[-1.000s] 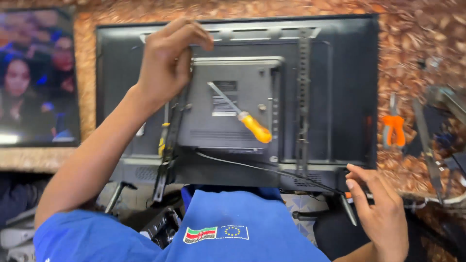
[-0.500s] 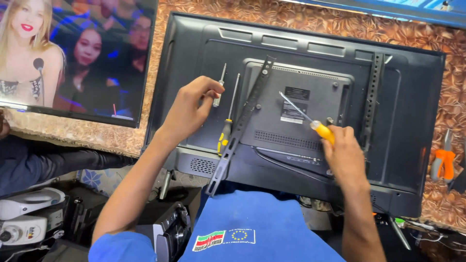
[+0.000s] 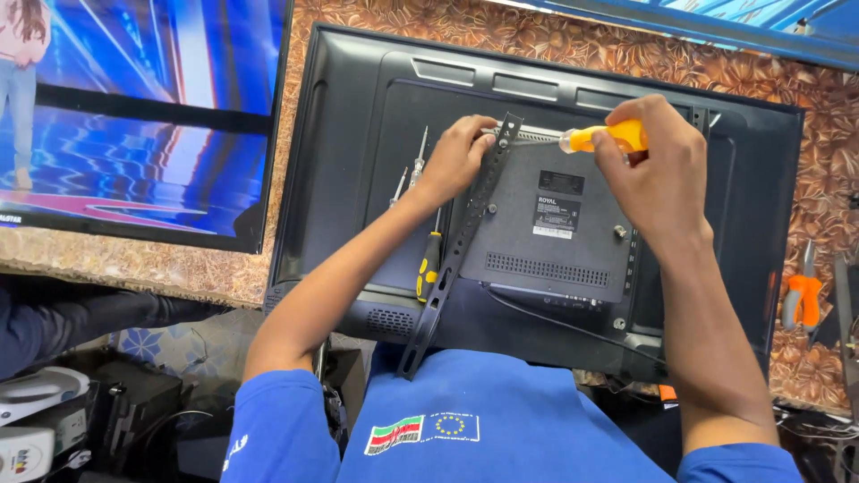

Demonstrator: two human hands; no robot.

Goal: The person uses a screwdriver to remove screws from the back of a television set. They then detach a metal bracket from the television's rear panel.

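A black flat television (image 3: pixel 358 116) lies face down on the bench, back towards me. My right hand (image 3: pixel 658 170) grips an orange-handled screwdriver (image 3: pixel 604 138), its shaft pointing left at the top of a black mounting bracket (image 3: pixel 461 246) that lies slanted across the set's back. My left hand (image 3: pixel 456 161) holds the bracket's upper end near the screwdriver tip. Two more screwdrivers rest on the back panel left of the bracket: a clear-handled one (image 3: pixel 418 159) and a yellow-and-black one (image 3: pixel 429 264).
A second bracket (image 3: pixel 632 259) runs down the right of the rear cover. A lit screen (image 3: pixel 134 107) stands at the left on the brown patterned bench (image 3: pixel 823 134). Orange-handled pliers (image 3: pixel 802 300) lie at the right. Boxes and gear sit on the floor at lower left.
My right hand picked the orange-handled screwdriver off the rear cover and carried it up to the bracket's top. My left hand slid right onto the bracket's upper end. The camera shifted.
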